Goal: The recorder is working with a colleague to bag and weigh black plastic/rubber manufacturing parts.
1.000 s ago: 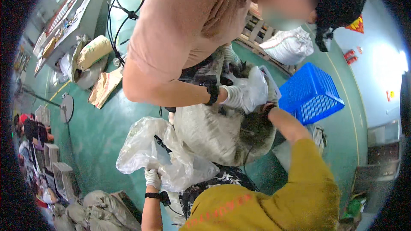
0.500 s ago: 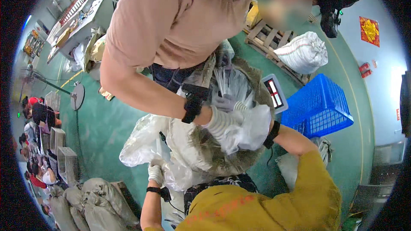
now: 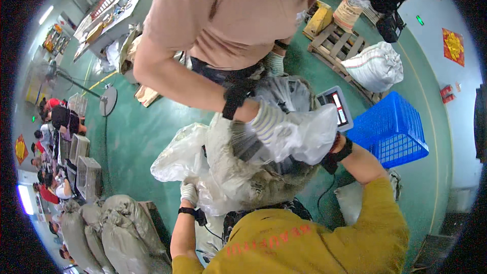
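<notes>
My left hand (image 3: 188, 193), in a white striped glove, is closed on the edge of a clear plastic sheet (image 3: 177, 157) that hangs over the near left of a large woven sack (image 3: 264, 189). The sack stands open before me, with clear plastic packs (image 3: 289, 93) at its far side. My right hand (image 3: 337, 145) is at the sack's right side, its fingers mostly hidden behind a clear plastic bag (image 3: 317, 132). A co-worker's gloved hand (image 3: 269, 123) presses on or holds that bag over the sack's mouth. The bag's contents are not clear to me.
A scale with a lit display (image 3: 335, 106) stands beyond the sack, next to a blue plastic crate (image 3: 393, 129). Farther off, a white sack (image 3: 375, 67) rests on a wooden pallet (image 3: 337, 45). Several filled sacks (image 3: 122, 233) stand at lower left. A co-worker (image 3: 228, 20) leans in from the far side.
The view has shifted slightly. The co-worker's gloved hand and the clear bag stay over the sack; the co-worker's other gloved hand has drawn back from the sack's mouth. My left hand keeps its hold.
</notes>
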A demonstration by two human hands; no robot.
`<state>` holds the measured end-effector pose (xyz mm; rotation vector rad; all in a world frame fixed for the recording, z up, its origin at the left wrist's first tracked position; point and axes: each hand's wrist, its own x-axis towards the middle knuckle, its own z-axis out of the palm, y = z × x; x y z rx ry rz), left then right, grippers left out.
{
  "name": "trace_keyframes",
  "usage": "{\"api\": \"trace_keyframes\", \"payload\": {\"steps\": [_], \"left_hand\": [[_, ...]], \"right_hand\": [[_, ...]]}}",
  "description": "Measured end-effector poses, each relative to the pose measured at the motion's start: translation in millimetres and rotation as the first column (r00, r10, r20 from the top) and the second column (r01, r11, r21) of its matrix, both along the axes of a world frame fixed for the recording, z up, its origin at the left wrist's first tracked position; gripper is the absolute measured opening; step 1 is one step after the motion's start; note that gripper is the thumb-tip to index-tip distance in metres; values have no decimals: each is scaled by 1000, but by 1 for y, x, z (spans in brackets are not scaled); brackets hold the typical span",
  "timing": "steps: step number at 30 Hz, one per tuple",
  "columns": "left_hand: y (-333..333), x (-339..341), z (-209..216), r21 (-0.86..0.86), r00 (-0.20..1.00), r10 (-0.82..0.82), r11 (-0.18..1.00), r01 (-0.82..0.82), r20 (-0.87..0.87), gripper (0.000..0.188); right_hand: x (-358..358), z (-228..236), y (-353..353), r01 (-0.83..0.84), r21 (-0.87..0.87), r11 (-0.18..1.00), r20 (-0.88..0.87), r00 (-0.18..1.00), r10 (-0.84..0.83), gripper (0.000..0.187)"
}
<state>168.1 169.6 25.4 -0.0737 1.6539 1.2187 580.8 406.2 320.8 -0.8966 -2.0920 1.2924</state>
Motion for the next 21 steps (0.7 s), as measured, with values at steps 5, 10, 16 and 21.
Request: {"api": "trace_keyframes", "payload": {"steps": [5,10,16,21], "left_hand": [[-17,-9,3,17,999,-25,1000,26,-40,43],[-27,-16,1,2,997,31,1000,-31,-76,41],[-28,-18,-4,12,996,85,996,-84,-23,35],[-31,-20,-20,42,992,115,993,-113,-44,33]], "right_hand": [[-6,56,4,-14,107,994,29,1000,11,25],[-21,97,5,-52,198,979,25,999,48,25],[-49,126,4,-105,348,932,12,994,107,25],[-47,153,-1,-112,360,926,8,993,117,25]]}}
